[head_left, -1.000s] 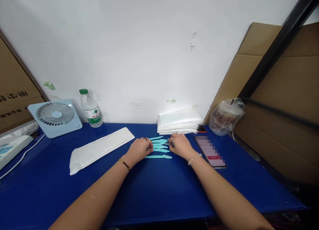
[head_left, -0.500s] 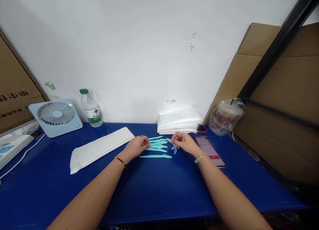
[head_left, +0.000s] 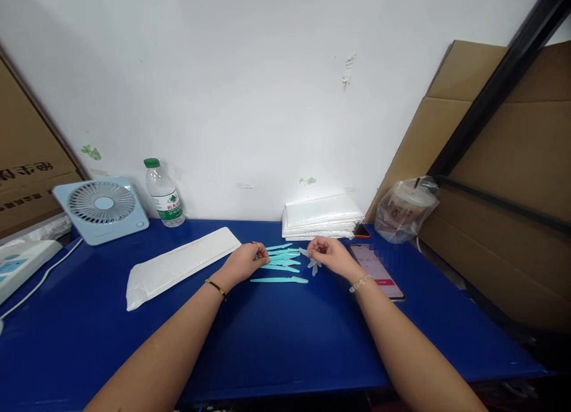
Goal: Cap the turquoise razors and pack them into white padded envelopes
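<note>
Several thin turquoise sticks (head_left: 285,261) lie fanned on the blue table, their left ends partly under my left hand (head_left: 248,261). The fingers of that hand are pinched together over these ends. One more turquoise stick (head_left: 279,279) lies apart, nearer to me. My right hand (head_left: 328,254) pinches a small translucent piece (head_left: 304,252) between thumb and fingers, just right of the sticks. Below its fingertips is a little cluster of translucent pieces (head_left: 314,266).
A long white packet (head_left: 178,266) lies at the left, before a bottle (head_left: 165,201) and a blue fan (head_left: 102,210). White packets (head_left: 321,216) are stacked at the wall. On the right are a phone (head_left: 379,275) and a bagged cup (head_left: 405,207).
</note>
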Action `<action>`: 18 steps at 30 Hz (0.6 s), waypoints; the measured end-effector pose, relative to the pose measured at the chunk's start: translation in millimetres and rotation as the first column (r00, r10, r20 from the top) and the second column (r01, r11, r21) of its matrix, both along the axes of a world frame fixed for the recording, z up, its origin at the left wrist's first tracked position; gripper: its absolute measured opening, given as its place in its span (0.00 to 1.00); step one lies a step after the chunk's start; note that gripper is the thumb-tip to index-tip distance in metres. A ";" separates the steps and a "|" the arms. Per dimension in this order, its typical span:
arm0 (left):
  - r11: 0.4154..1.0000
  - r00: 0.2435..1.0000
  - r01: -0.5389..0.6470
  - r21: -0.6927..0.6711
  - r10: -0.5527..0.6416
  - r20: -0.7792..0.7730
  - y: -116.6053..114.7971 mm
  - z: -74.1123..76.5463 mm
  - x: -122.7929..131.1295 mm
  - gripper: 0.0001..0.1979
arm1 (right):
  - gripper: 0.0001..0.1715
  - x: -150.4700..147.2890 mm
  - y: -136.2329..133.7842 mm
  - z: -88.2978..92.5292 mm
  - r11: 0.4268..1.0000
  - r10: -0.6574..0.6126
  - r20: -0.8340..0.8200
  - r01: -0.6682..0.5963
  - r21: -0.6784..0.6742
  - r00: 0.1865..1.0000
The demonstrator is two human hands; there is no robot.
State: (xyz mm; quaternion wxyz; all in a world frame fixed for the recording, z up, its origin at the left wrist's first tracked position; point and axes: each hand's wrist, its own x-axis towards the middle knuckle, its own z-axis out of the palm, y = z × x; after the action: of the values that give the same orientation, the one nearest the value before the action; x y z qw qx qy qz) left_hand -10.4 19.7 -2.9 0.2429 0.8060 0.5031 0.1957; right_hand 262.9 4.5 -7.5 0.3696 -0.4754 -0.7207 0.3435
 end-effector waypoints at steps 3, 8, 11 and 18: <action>1.000 1.000 0.004 -0.011 -0.004 0.001 0.4 0.0 -0.3 0.10 | 0.10 1.3 -1.4 2.6 1.000 -0.011 0.015 0.011 0.009 1.000; 1.000 1.000 0.016 0.002 -0.016 0.001 -0.9 0.3 1.9 0.10 | 0.11 -7.4 -3.8 0.3 1.000 0.026 0.016 -0.026 -0.005 1.000; 0.998 0.998 0.056 -0.006 -0.056 0.003 -1.8 -0.8 4.0 0.10 | 0.13 -13.2 -5.3 -0.7 0.998 0.054 0.014 -0.054 -0.045 0.998; 0.980 0.984 0.174 -0.099 -0.177 -0.022 -3.5 -0.6 4.9 0.11 | 0.15 -16.0 -10.1 2.9 0.977 0.157 -0.048 -0.162 -0.139 0.986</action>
State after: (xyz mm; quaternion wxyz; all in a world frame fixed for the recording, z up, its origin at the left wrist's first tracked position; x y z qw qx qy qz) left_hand -5.5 16.2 -3.5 0.2903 0.8374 0.4425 0.1367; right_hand 246.9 -5.5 -4.6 0.3191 -0.4348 -0.7233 0.4312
